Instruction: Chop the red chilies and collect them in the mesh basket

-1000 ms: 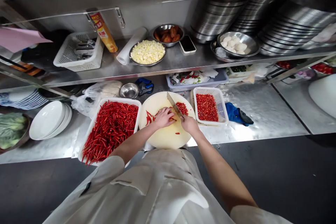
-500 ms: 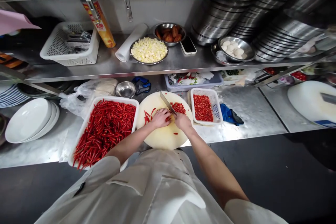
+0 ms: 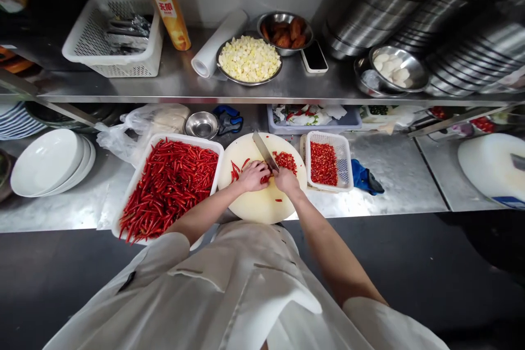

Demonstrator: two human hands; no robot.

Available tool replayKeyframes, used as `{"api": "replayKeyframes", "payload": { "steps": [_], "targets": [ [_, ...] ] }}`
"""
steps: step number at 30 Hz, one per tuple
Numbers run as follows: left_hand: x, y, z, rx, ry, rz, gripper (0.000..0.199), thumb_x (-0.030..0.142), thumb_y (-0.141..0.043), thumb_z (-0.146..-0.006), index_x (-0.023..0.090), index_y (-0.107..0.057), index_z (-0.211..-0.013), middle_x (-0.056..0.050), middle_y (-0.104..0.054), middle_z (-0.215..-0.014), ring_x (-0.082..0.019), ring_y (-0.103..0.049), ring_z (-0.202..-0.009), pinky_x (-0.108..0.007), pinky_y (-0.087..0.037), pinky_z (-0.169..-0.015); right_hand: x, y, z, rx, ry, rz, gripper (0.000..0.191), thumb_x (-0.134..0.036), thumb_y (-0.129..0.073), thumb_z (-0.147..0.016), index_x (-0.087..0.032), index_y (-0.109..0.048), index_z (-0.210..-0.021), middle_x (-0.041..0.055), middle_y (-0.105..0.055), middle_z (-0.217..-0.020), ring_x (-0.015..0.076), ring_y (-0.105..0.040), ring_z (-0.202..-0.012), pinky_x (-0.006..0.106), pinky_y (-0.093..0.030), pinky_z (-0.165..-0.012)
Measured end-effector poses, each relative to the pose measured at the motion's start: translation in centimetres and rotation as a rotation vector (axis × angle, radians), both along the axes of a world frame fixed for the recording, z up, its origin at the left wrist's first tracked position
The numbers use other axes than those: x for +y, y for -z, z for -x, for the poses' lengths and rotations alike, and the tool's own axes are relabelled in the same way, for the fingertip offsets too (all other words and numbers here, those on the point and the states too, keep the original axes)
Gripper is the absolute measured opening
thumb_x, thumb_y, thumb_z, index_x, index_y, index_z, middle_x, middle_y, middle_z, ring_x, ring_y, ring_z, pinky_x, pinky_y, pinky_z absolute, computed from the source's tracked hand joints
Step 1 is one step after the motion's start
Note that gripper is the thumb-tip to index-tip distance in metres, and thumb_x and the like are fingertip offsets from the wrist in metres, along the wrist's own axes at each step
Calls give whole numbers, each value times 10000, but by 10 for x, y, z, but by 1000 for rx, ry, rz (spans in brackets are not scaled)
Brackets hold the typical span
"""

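On a round white cutting board (image 3: 254,210), my right hand (image 3: 286,181) is closed round the handle of a kitchen knife (image 3: 262,147), its blade pointing away and to the left. My left hand (image 3: 254,176) presses down with bent fingers on red chilies (image 3: 266,179) beside the blade, partly hiding them. Chopped chili (image 3: 286,161) lies in a heap right of the blade, and a few whole chilies (image 3: 235,170) rest at the board's left. A white tray (image 3: 220,167) heaped with whole red chilies touches the board's left side. To the right, a small white basket (image 3: 345,161) holds chopped chili.
Above the counter runs a steel shelf (image 3: 135,90) with a bowl of chopped pale vegetable (image 3: 249,59), a phone (image 3: 314,58) and stacked steel bowls. White plates (image 3: 47,161) stand at left. Blue gloves (image 3: 366,178) lie right of the basket; another cutting board (image 3: 488,167) is farther right.
The view has tilted down and shifted, so the shelf appears higher and closer. Both hands stay at the same place on the board, with the knife still beside the left fingers.
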State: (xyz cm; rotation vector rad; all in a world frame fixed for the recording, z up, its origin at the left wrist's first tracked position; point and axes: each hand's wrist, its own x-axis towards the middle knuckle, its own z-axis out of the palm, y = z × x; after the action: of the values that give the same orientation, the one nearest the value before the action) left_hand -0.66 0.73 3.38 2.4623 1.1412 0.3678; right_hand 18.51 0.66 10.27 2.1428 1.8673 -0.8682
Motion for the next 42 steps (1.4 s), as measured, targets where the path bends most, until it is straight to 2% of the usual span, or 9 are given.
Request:
{"api": "replayKeyframes", "payload": {
  "steps": [4,8,14,17,20,26,30,37,42],
  "targets": [
    [1,0,3,-8,30,3,275,429,-762,-902,266,-734,-1122,-97,-636,-1318,-337,-504,-1323,-524,-476,-1110,0,-1,5,9,-35,-2,417,-400,-444,-1134,-136,-748,-1240,201,-788,-1209,268,-748,-1154,283,-501,-916],
    [1,0,6,-42,81,11,241,386,-730,-929,264,-729,-1137,-93,-629,-1326,-314,-502,-1344,-495,-467,-1156,-1,-2,11,-6,0,-14,407,-379,-438,-1137,-135,-733,-1273,198,-786,-1218,269,-748,-1156,292,-500,-924],
    [1,2,10,-60,109,52,263,393,-717,-938,274,-740,-1171,-109,-635,-1303,-335,-520,-1330,-546,-455,-1170,-3,-4,14,0,-54,-2,406,-376,-439,-1131,-138,-747,-1247,199,-788,-1202,278,-747,-1149,299,-500,-928],
    [0,3,11,-95,118,70,258,334,-725,-916,287,-747,-1169,-102,-645,-1275,-333,-531,-1314,-555,-447,-1180,-7,-2,17,-32,-32,-6,431,-374,-407,-1142,-128,-725,-1296,198,-784,-1215,270,-743,-1157,292,-499,-931],
    [-1,5,13,-111,137,60,242,327,-717,-917,279,-747,-1152,-103,-646,-1250,-333,-532,-1309,-546,-450,-1181,-7,-1,20,-15,-30,25,440,-396,-404,-1143,-138,-740,-1261,190,-785,-1213,272,-739,-1154,292,-498,-924],
    [-5,7,17,-81,136,74,271,347,-663,-951,274,-738,-1200,-113,-625,-1299,-339,-508,-1350,-556,-428,-1207,-9,1,19,-7,-6,13,419,-383,-420,-1138,-145,-742,-1261,182,-788,-1211,270,-736,-1147,289,-488,-931],
    [-7,8,19,-103,133,77,280,331,-668,-944,281,-743,-1209,-112,-628,-1292,-338,-516,-1335,-559,-414,-1220,-13,1,20,0,-43,37,425,-398,-424,-1132,-147,-748,-1244,181,-783,-1217,279,-731,-1153,293,-496,-915],
    [-7,13,20,-87,162,114,281,317,-657,-945,278,-745,-1209,-113,-629,-1270,-338,-519,-1326,-545,-443,-1196,-16,-1,26,14,-24,40,449,-401,-396,-1135,-143,-746,-1245,181,-782,-1220,273,-729,-1149,294,-503,-929],
    [-7,8,21,-73,128,120,264,276,-619,-957,274,-749,-1187,-122,-631,-1247,-341,-534,-1297,-577,-446,-1186,-13,9,25,68,-15,8,404,-371,-426,-1126,-159,-758,-1218,168,-787,-1195,272,-735,-1119,285,-500,-901]
  ]
}}
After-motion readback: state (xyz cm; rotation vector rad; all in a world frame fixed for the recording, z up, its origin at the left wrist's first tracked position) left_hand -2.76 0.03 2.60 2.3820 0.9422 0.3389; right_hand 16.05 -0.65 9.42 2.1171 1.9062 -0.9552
